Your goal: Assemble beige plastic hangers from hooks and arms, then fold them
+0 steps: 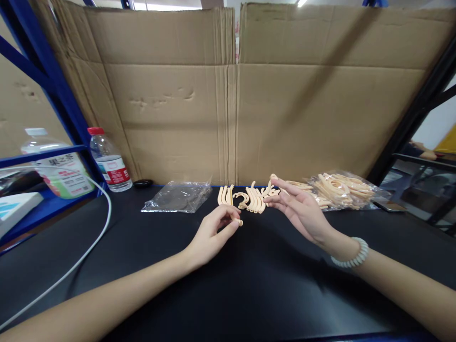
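Observation:
My left hand pinches a small beige curved piece between thumb and fingers, just above the black table. My right hand hovers over the right end of a row of beige curved pieces, its fingers stretched and apart. One upright-looking piece shows at its index fingertip; whether they touch I cannot tell. Behind my left hand lies a smaller group of beige strips, and a hooked piece sits between the two groups.
A clear bag full of beige pieces lies at the right, beside a phone-like flat object. A flat plastic bag rests left of centre. A red-capped bottle and a white cable are at left; cardboard walls the back.

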{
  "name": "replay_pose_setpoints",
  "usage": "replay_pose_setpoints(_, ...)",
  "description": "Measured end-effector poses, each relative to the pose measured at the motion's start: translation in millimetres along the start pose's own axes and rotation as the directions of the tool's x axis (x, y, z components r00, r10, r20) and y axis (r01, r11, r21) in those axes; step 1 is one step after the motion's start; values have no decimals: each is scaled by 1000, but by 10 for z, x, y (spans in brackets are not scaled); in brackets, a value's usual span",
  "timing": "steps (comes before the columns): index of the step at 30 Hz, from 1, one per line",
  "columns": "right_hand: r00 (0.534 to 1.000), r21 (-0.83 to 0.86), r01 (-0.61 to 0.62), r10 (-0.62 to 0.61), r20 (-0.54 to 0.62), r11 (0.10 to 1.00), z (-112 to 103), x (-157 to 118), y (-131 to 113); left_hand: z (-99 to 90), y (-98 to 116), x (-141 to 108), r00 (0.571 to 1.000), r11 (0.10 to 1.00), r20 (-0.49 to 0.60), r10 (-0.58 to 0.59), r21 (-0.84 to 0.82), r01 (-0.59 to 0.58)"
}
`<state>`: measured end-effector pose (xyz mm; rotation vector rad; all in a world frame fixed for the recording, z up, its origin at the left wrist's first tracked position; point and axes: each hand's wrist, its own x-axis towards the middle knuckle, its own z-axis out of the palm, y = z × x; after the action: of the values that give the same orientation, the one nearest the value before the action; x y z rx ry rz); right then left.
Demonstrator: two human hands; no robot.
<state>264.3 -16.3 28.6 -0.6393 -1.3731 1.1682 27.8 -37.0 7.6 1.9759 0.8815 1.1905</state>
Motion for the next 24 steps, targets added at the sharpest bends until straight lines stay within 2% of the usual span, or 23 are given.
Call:
replay_pose_setpoints(5,993,112,-113,111,24,987,68,-57,-34,34,-54,2,1000,1000,-26,0,22,0)
replay_pose_setpoints(11,989,218,-144,149,-5,965,107,-88,107,15,-89,23,1000,999,-1,-21,34,21)
replay_pose_setpoints(14,986,246,-153,163,-20,957,100,-99,160,35,-81,15,999,998,-28,-44,32,45)
replay_pose_setpoints(17,974,170,-191,208,-89,967,87,-113,201,75,-100,0,993,989,-68,-95,-117,86)
replay_pose_setpoints(20,965,48,-225,229,-124,973,74,-123,254,111,-132,-7,978,942,-96,-186,-302,149)
replay_pose_setpoints(24,980,-40,-145,138,-143,989,63,-136,340,118,-140,5,956,906,-136,-259,-377,192)
